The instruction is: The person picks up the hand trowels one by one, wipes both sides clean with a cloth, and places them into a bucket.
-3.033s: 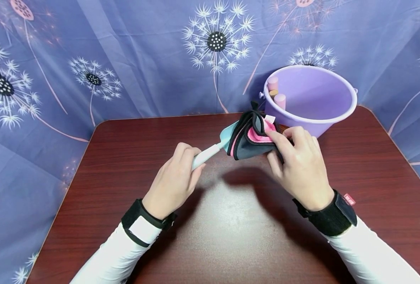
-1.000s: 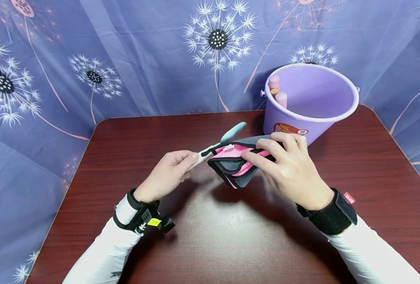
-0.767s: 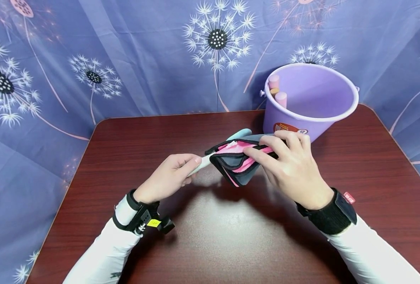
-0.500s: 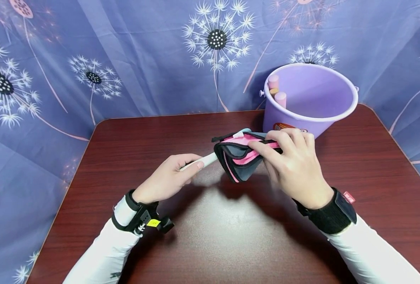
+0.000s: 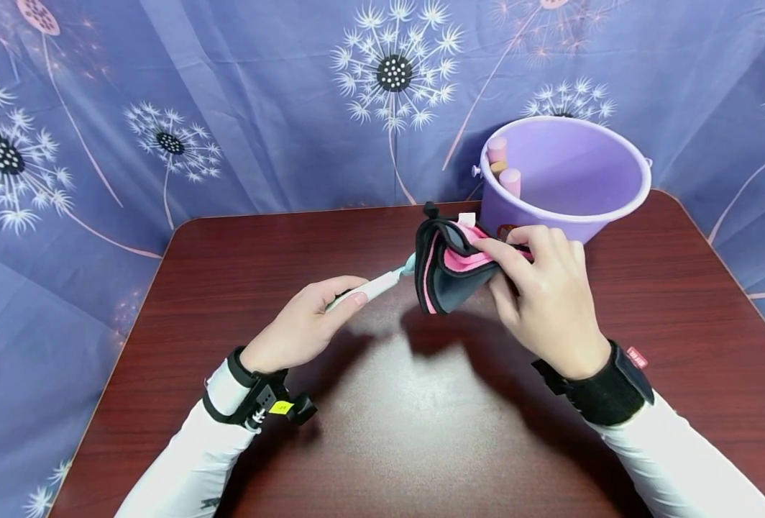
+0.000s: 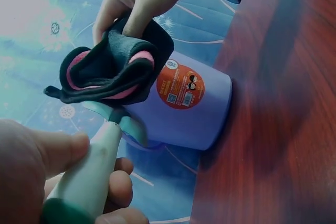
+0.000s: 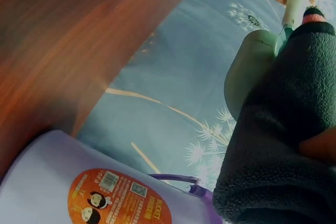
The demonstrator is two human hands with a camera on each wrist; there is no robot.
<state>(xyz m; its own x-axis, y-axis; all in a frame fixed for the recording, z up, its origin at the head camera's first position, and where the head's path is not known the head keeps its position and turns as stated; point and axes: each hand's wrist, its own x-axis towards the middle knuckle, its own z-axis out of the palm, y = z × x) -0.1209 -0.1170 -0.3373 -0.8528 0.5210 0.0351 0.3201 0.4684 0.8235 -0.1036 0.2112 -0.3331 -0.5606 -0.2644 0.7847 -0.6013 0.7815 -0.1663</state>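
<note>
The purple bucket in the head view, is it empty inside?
No, the purple bucket holds pink cylinders standing against its inner left wall.

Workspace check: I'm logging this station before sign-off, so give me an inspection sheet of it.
Surface: dark red wooden table, glossy.
Job's things: teal-headed spatula, head tucked into folded black-and-pink cloth.
Clutter: purple bucket at the far right, pink cylinders inside.
Grips: left hand holds the spatula handle; right hand pinches the cloth.
Cables: nothing seen.
Surroundings: blue dandelion-print curtain.
</note>
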